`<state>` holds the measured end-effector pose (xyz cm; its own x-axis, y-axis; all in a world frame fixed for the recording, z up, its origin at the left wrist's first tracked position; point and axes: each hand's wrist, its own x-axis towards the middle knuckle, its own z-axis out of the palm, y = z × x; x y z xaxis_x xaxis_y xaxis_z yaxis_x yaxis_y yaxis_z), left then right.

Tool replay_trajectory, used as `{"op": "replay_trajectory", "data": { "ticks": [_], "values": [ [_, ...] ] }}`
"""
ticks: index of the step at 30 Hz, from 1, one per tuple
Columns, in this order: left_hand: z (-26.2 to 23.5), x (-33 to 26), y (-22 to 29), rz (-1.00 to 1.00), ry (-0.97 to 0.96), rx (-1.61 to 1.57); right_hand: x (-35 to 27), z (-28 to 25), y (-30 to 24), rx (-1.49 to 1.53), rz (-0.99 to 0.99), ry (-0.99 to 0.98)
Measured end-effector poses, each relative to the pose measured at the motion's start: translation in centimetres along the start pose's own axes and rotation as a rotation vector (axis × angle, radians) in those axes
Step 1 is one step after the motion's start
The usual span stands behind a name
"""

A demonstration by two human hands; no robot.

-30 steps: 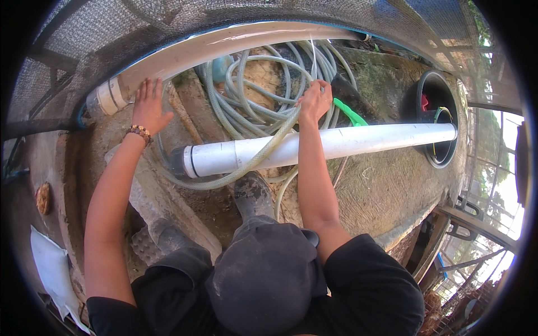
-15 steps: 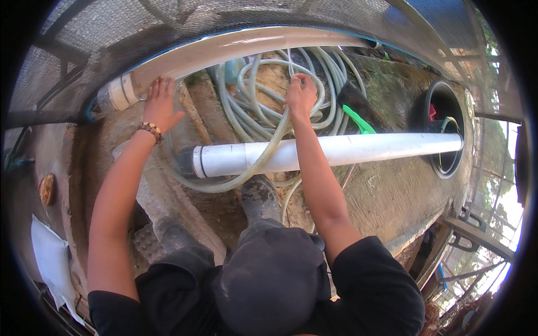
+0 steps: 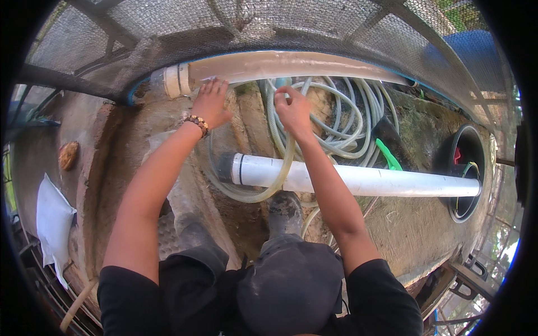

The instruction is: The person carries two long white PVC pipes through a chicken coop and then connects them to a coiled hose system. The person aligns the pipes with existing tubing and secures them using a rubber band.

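- Standing by watching this: the landmark here is the white pipe [image 3: 358,179] lying across the muddy ground, one end reaching to a black drum [image 3: 468,173].
- Left hand [image 3: 210,103] is up beyond the pipe's capped end, fingers spread wide and resting flat against the long beige pipe [image 3: 280,64] that runs along the mesh fence [image 3: 224,22], right next to its white coupling [image 3: 176,80]. Not gripping anything, just bracing.
- Right hand [image 3: 291,109] is closed in a pinch on a loop of the clear hose [image 3: 286,151], just beyond the white pipe's middle.
- That hose drapes over the white pipe and sags in a curve on the near side; the rest sits in a messy coil [image 3: 342,117] behind it.
- My read: early days. Most of the hose looks tangled in the coil, only one loop pulled free so far.
- Green handle [image 3: 388,155] pokes out just behind the pipe too.
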<state>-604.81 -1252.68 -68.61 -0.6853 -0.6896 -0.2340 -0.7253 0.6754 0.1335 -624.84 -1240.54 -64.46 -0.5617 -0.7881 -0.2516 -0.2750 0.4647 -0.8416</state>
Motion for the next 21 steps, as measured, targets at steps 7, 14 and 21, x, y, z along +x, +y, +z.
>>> {"op": "replay_trajectory", "data": {
  "ticks": [7, 14, 21],
  "values": [
    [-0.9, -0.4, -0.6, 0.054, 0.184, -0.085, 0.0, 3.3, -3.2, -0.083, -0.213, -0.222],
    [-4.2, 0.7, 0.3, -0.09, -0.034, 0.476, 0.1, 4.1, -4.7, -0.068, -0.245, -0.36],
    [-3.0, 4.3, -2.1, 0.072, -0.022, -0.168, 0.1, 4.4, -4.1, 0.03, -0.324, -0.305]
  ]
}}
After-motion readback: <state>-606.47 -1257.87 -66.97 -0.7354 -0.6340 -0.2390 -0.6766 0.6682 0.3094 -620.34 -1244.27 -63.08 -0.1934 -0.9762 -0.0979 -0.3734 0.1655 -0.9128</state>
